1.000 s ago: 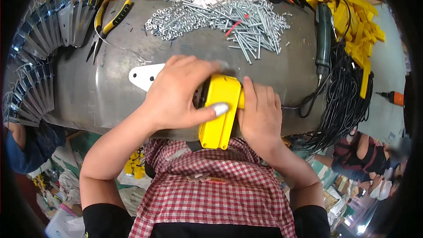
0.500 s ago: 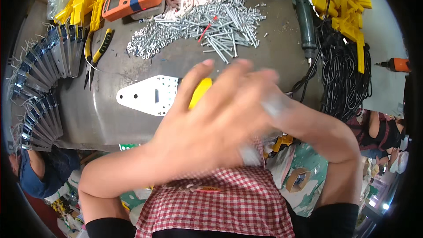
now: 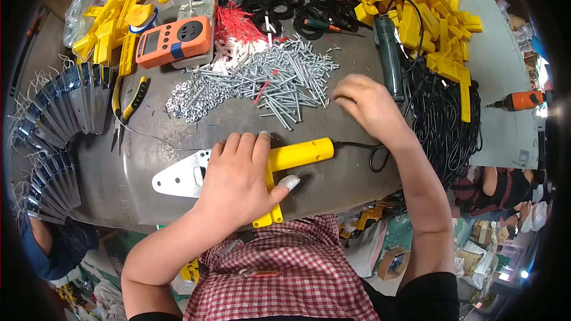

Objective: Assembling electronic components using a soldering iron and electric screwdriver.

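Observation:
My left hand [image 3: 237, 172] lies over the joint between a white metal plate [image 3: 176, 178] and a yellow plastic handle [image 3: 303, 153], its fingers on the far side and its thumb, wrapped in white tape, on the near side. The plate is tapered and holed, and points left. A black cord leaves the handle's right end. Beyond the handle, my right hand [image 3: 366, 104] is raised with loosely curled fingers and a gap at the thumb; nothing shows in it. It is between a pile of long screws [image 3: 288, 77] and a dark green power screwdriver [image 3: 389, 56].
Nuts [image 3: 193, 98] lie left of the screws. Pliers [image 3: 134, 104], an orange meter [image 3: 173, 41] and a row of metal plates with wires [image 3: 65, 101] occupy the left. Yellow plastic parts [image 3: 440, 24] and coiled black cords [image 3: 437, 119] fill the right. Black rings [image 3: 279, 6] lie behind.
My hands, crossed and blurred over the yellow handle before, are now apart. My right hand has moved away toward the screws and power screwdriver; my left rests on the handle and plate. The view has shifted.

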Demonstrator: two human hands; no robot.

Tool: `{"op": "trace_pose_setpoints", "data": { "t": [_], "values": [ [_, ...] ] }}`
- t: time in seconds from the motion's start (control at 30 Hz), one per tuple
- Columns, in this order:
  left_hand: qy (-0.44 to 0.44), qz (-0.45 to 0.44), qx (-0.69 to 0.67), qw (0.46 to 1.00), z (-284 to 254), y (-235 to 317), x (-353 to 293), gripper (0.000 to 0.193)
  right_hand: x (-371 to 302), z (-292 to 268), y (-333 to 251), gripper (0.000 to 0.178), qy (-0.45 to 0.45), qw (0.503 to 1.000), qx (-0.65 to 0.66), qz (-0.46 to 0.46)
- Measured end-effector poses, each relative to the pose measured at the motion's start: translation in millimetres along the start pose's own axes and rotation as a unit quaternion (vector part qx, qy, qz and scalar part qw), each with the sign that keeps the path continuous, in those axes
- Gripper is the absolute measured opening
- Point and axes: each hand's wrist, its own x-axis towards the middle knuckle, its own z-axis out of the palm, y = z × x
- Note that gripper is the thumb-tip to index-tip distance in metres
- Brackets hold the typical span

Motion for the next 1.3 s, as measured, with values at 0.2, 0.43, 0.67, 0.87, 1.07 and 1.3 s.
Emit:
{"op": "trace_pose_setpoints", "data": {
  "t": [0.2,0.43,0.67,0.87,1.07,1.3],
  "values": [
    [-0.01,-0.011,0.015,1.0,-2,5,-2,0.066,6,20,21,0.013,0.052,0.998,-0.038,0.001],
    [-0.018,-0.005,0.008,1.0,-4,4,2,0.066,-2,16,1,0.013,-0.016,1.0,0.016,0.019],
    [-0.012,0.062,-0.026,0.998,-9,-7,46,0.03,1,14,7,0.013,-0.037,0.998,-0.035,0.028],
    [0.045,0.185,-0.021,0.981,18,3,131,0.015,-25,8,25,0.008,0.012,0.889,0.36,0.284],
    [0.024,0.253,0.023,0.967,46,15,157,0.015,-42,0,14,0.015,0.007,0.851,0.418,0.318],
    [-0.006,0.248,0.04,0.968,49,2,169,0.016,-58,-6,-62,0.015,-0.066,0.814,0.511,0.269]
  ]
}}
